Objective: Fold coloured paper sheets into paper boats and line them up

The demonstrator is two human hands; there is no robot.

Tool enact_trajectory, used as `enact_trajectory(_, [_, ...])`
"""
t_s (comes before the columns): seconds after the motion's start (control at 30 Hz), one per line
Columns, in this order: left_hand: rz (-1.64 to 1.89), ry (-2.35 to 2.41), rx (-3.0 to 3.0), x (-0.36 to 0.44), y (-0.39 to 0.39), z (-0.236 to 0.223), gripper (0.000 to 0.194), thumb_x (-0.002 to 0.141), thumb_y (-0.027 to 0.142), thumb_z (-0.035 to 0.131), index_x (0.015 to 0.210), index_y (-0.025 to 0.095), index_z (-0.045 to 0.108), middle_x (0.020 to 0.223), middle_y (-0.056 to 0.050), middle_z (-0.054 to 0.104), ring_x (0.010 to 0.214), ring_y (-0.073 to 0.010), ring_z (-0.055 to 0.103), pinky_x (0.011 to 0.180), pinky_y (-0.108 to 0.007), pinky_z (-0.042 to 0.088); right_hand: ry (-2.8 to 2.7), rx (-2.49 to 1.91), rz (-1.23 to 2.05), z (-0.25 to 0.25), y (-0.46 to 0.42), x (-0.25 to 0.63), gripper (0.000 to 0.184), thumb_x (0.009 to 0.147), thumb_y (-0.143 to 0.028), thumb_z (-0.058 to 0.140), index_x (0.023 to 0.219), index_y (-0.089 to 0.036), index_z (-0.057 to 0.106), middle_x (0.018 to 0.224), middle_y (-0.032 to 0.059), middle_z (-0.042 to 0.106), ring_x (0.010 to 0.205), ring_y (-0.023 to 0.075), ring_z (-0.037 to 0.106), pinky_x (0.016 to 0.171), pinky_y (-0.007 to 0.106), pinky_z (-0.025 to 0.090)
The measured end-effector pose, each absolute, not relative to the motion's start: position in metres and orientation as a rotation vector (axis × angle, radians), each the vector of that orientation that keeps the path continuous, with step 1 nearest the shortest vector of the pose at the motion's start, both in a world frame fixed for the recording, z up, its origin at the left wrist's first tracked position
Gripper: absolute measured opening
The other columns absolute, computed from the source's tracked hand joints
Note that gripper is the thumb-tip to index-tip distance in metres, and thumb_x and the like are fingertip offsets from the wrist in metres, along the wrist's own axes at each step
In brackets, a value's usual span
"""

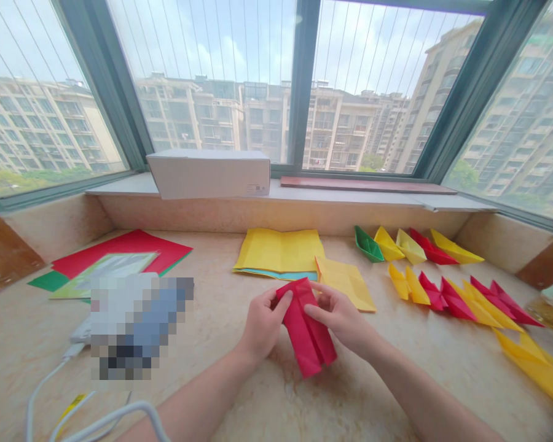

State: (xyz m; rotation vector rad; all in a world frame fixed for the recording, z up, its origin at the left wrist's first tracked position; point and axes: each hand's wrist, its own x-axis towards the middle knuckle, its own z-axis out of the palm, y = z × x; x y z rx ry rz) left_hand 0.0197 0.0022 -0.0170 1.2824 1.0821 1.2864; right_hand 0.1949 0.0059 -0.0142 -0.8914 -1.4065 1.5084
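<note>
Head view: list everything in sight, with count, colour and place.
apartment blocks: several, beige, beyond the windows
cardboard box: one, white, on the window sill
board: one, reddish brown, on the sill
stone counter: one, beige, below the sill
paper stack: one, red and green, counter left
blurred object: one, white and blue, counter left
cable: one, white, near left edge
yellow sheets: two, yellow, one on a blue sheet, centre
paper boats: five, green, yellow, red, back right
folded paper pieces: several, yellow and red, right
red folded paper: one, red, between the hands
left hand: one, holding the red paper
right hand: one, holding the red paper
</note>
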Motion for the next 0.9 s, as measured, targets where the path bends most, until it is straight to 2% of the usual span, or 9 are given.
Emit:
enact_trajectory(0.1, [1.217, 1.044, 1.267, 0.0207, 0.0012, -0.0183, 0.033, 0.080, 0.044, 0.067, 0.084, 0.012, 0.070, 0.065, -0.003, 0.068, 0.055, -0.0156, 0.059, 0.050, -0.024, 0.046, -1.437, -0.906, 1.517, -0.0113, 0.0056, 0.1950, 0.053, 0.076, -0.044, 0.075, 0.121, -0.020, 0.064, 0.099, 0.0069, 0.073, 0.092, 0.0249, 0.069, 0.081, 0.038, 0.055])
enact_trajectory(0.27, [1.123, 1.015, 1.319, 0.0216, -0.0005, -0.0201, 0.032, 0.079, 0.043, 0.070, 0.090, 0.013, 0.073, 0.071, -0.004, 0.071, 0.059, -0.0166, 0.061, 0.052, -0.024, 0.047, -1.468, -0.868, 1.525, -0.0070, 0.0013, 0.1931, 0.055, 0.077, -0.043, 0.075, 0.126, -0.024, 0.061, 0.097, 0.0047, 0.073, 0.087, 0.0233, 0.068, 0.076, 0.035, 0.054])
enact_trajectory(0.33, [1.123, 1.015, 1.307, 0.0215, -0.0001, -0.0204, 0.033, 0.080, 0.044, 0.068, 0.091, 0.013, 0.074, 0.071, -0.003, 0.071, 0.058, -0.0163, 0.060, 0.052, -0.025, 0.047, -1.470, -0.872, 1.500, -0.0071, 0.0003, 0.1919, 0.047, 0.081, -0.047, 0.070, 0.122, -0.024, 0.065, 0.094, 0.0036, 0.073, 0.083, 0.0223, 0.068, 0.074, 0.033, 0.053])
enact_trajectory(0.4, [1.142, 1.007, 1.307, 0.0214, 0.0002, -0.0209, 0.034, 0.082, 0.045, 0.066, 0.085, 0.013, 0.074, 0.069, -0.003, 0.070, 0.060, -0.0166, 0.060, 0.055, -0.025, 0.046, -1.476, -0.912, 1.430, -0.0080, 0.0004, 0.1914, 0.041, 0.086, -0.053, 0.061, 0.110, -0.021, 0.071, 0.085, 0.0031, 0.073, 0.076, 0.0209, 0.066, 0.069, 0.031, 0.051])
enact_trajectory(0.47, [1.144, 1.008, 1.304, 0.0213, 0.0002, -0.0214, 0.038, 0.083, 0.048, 0.064, 0.075, 0.012, 0.072, 0.064, -0.003, 0.068, 0.058, -0.0160, 0.058, 0.054, -0.025, 0.044, -1.500, -0.952, 1.346, -0.0088, 0.0010, 0.1915, 0.043, 0.089, -0.054, 0.055, 0.096, -0.018, 0.075, 0.076, 0.0027, 0.070, 0.070, 0.0190, 0.062, 0.064, 0.029, 0.048])
enact_trajectory(0.6, [1.118, 0.977, 1.314, 0.0200, -0.0008, -0.0219, 0.043, 0.085, 0.051, 0.061, 0.065, 0.014, 0.067, 0.057, -0.001, 0.062, 0.051, -0.0125, 0.051, 0.048, -0.023, 0.036, -1.538, -0.958, 1.335, -0.0075, 0.0005, 0.1922, 0.038, 0.086, -0.052, 0.062, 0.091, -0.017, 0.077, 0.075, 0.0022, 0.071, 0.071, 0.0180, 0.061, 0.066, 0.028, 0.046])
enact_trajectory(0.7, [1.123, 0.927, 1.360, 0.0187, -0.0007, -0.0232, 0.040, 0.084, 0.050, 0.063, 0.067, 0.014, 0.068, 0.059, 0.000, 0.061, 0.054, -0.0119, 0.050, 0.051, -0.022, 0.036, -1.508, -0.972, 1.377, -0.0055, -0.0002, 0.1926, 0.036, 0.081, -0.050, 0.068, 0.090, -0.017, 0.078, 0.077, 0.0029, 0.074, 0.075, 0.0194, 0.064, 0.070, 0.029, 0.048])
enact_trajectory(0.8, [1.110, 0.928, 1.372, 0.0190, -0.0007, -0.0243, 0.039, 0.083, 0.050, 0.065, 0.069, 0.013, 0.069, 0.058, 0.001, 0.059, 0.053, -0.0110, 0.048, 0.052, -0.022, 0.035, -1.478, -1.014, 1.361, -0.0063, 0.0010, 0.1934, 0.034, 0.078, -0.049, 0.071, 0.083, -0.016, 0.077, 0.076, 0.0036, 0.074, 0.071, 0.0186, 0.064, 0.067, 0.029, 0.047])
enact_trajectory(0.9, [1.119, 0.909, 1.337, 0.0206, -0.0015, -0.0229, 0.038, 0.083, 0.051, 0.064, 0.086, 0.013, 0.073, 0.067, -0.002, 0.065, 0.059, -0.0141, 0.055, 0.055, -0.023, 0.041, -1.450, -1.057, 1.323, -0.0097, 0.0031, 0.1943, 0.035, 0.075, -0.050, 0.073, 0.076, -0.015, 0.075, 0.074, 0.0040, 0.073, 0.068, 0.0180, 0.063, 0.063, 0.028, 0.046])
